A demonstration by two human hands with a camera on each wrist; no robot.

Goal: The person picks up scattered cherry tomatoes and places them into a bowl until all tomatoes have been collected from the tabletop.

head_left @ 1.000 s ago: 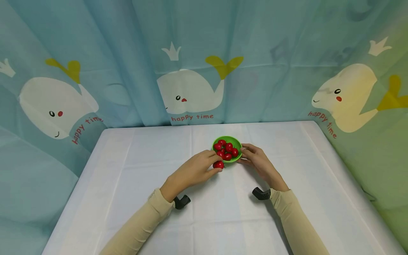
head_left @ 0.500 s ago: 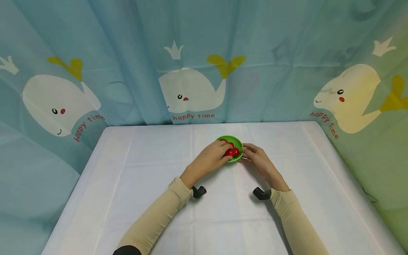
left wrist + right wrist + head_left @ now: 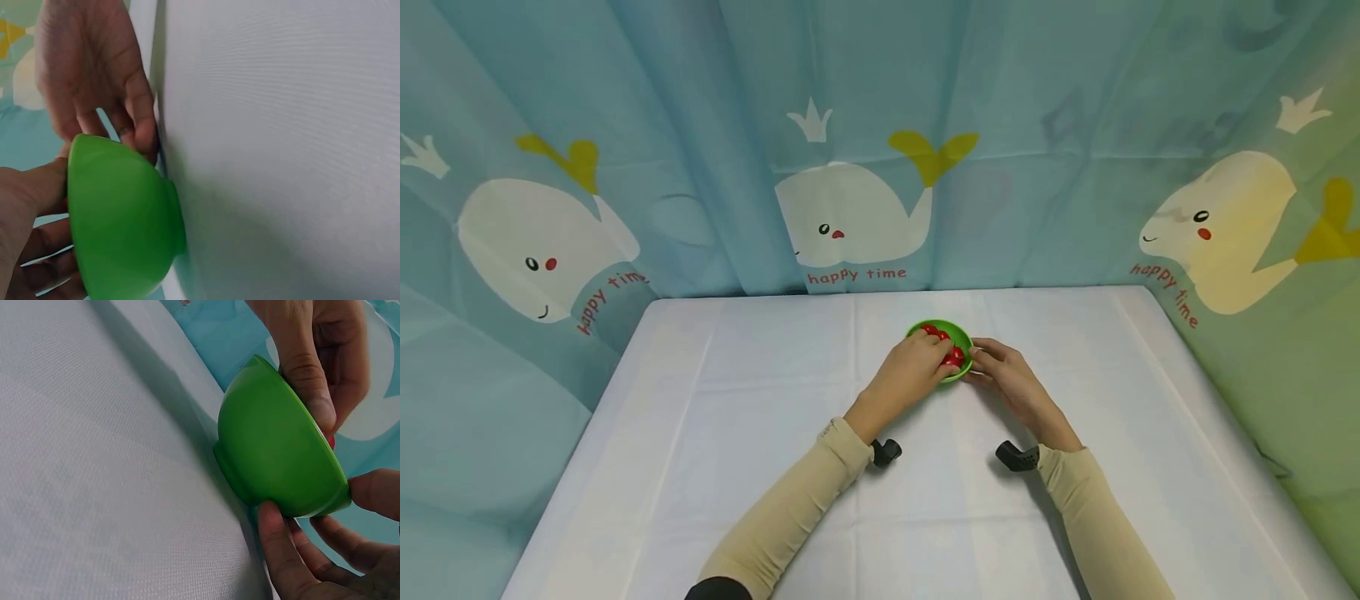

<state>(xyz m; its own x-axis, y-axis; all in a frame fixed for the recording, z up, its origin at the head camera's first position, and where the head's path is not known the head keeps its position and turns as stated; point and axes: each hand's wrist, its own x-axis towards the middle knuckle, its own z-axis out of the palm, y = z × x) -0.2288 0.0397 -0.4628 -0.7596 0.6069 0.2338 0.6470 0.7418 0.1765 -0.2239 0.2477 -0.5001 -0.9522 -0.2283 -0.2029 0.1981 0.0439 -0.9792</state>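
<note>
A small green bowl of red cherry tomatoes stands near the table's far side. My left hand reaches over its near-left rim, thumb and curled fingers about a tomato; the fingers cover part of the contents. At the right side, my right hand grips the bowl. In the right wrist view its thumb touches the rim of the bowl while the fingers lie under the wall. A bit of red shows below the left thumb there. Only the outer wall of the bowl is visible in the left wrist view.
A white cloth covers the table. Behind it hangs a blue curtain printed with whales, turning green at the right. A black device sits at the left wrist, and another black device at the right wrist.
My left hand has moved right with a cherry tomato, from beside the bowl's near edge to inside it, and shifted slightly further right since. The right hand stays on the bowl.
</note>
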